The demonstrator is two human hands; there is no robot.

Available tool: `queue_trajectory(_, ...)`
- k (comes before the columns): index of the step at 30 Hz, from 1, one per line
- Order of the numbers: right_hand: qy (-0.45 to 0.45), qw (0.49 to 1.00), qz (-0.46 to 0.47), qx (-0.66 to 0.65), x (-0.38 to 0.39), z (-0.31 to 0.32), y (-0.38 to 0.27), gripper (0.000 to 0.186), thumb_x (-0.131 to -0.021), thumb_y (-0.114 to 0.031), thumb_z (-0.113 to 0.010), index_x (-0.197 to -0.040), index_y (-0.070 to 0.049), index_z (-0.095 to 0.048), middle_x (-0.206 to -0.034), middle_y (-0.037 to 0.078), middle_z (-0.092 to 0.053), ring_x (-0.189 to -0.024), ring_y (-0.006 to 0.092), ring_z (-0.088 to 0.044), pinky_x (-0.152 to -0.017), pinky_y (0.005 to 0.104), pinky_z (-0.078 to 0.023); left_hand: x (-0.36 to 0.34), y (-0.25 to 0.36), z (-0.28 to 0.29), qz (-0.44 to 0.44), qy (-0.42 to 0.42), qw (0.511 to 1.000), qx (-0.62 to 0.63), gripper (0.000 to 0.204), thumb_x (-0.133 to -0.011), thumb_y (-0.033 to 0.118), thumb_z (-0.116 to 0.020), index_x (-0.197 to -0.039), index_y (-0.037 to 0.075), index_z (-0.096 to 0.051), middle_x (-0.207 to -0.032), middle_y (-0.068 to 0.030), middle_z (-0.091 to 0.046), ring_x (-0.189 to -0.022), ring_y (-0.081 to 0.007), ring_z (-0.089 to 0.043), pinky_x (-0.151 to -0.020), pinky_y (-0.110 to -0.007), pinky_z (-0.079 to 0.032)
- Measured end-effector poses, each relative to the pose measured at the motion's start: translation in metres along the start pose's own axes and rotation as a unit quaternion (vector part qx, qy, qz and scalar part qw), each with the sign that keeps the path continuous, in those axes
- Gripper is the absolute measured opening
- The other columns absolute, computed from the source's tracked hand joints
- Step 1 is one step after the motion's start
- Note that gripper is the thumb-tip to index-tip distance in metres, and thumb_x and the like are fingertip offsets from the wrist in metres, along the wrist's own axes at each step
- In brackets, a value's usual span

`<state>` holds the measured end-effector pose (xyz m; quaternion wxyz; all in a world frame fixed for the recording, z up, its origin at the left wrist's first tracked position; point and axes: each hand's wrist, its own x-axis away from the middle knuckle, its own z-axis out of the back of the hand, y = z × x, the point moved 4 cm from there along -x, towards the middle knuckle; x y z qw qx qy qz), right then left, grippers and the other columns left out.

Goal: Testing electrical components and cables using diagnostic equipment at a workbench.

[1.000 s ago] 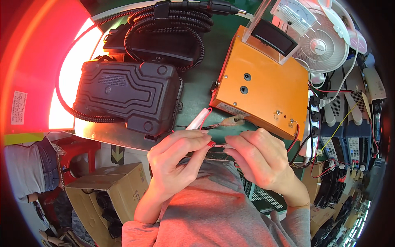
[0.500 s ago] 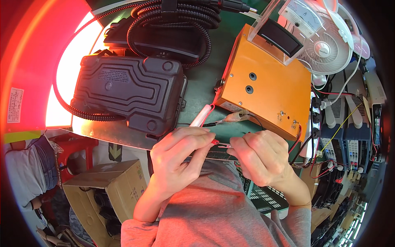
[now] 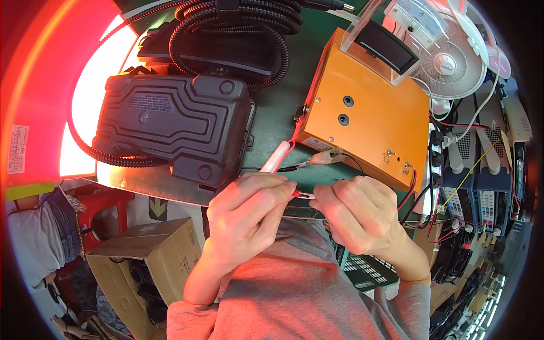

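Between my hands, at the front edge of the bench, is a small metal fork terminal (image 3: 304, 195) with a red sleeve. My left hand (image 3: 245, 208) pinches it at the red end. My right hand (image 3: 357, 214) is closed at its metal prongs; whether a small part sits in these fingertips is hidden. A pale, red-lit sleeve (image 3: 276, 157) with a red wire loop rises beyond my left fingers. Beside it lies a clip in a clear sleeve (image 3: 326, 158) on a dark wire. Just beyond is an orange box (image 3: 371, 107) with two round black sockets.
A black hard case (image 3: 175, 127) and coiled corrugated cable (image 3: 232, 28) occupy the left of the bench. At the right stand a panel meter (image 3: 416, 22), a white fan (image 3: 445, 65) and blue instruments (image 3: 481, 195). An open cardboard box (image 3: 147, 249) is below left.
My right fingertips have moved slightly left, onto the terminal's prongs, which stood more exposed before. My left hand keeps its pinch. The view has shifted a little.
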<state>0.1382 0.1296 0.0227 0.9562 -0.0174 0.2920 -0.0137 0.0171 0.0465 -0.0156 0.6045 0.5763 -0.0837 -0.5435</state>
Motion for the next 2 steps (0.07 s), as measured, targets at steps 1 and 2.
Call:
queue_trajectory(1,-0.019,1.000,0.001,0.003,-0.0002,-0.0003,0.0000,0.021,-0.056,-0.009,-0.060,-0.077,-0.002,-0.058,-0.067,0.001,-0.046,-0.055,0.0100,-0.045,-0.044,0.0223,-0.034,0.0003,0.0000,-0.0002,-0.008,-0.001,1.000,-0.007,0.016,-0.067,-0.010,-0.067,-0.080,-0.002,-0.063,-0.079,-0.0097,-0.063,-0.071,-0.0213,-0.063,-0.062,-0.027,-0.051)
queue_trajectory(2,-0.037,0.999,0.003,0.007,-0.0006,-0.0006,0.0001,0.022,-0.056,-0.008,-0.060,-0.077,-0.002,-0.059,-0.068,0.000,-0.046,-0.056,0.0098,-0.046,-0.044,0.0223,-0.034,0.0005,-0.0006,-0.0003,-0.016,-0.001,1.000,-0.015,0.016,-0.068,-0.009,-0.067,-0.081,-0.002,-0.063,-0.079,-0.0096,-0.063,-0.071,-0.0216,-0.063,-0.062,-0.028,-0.051)
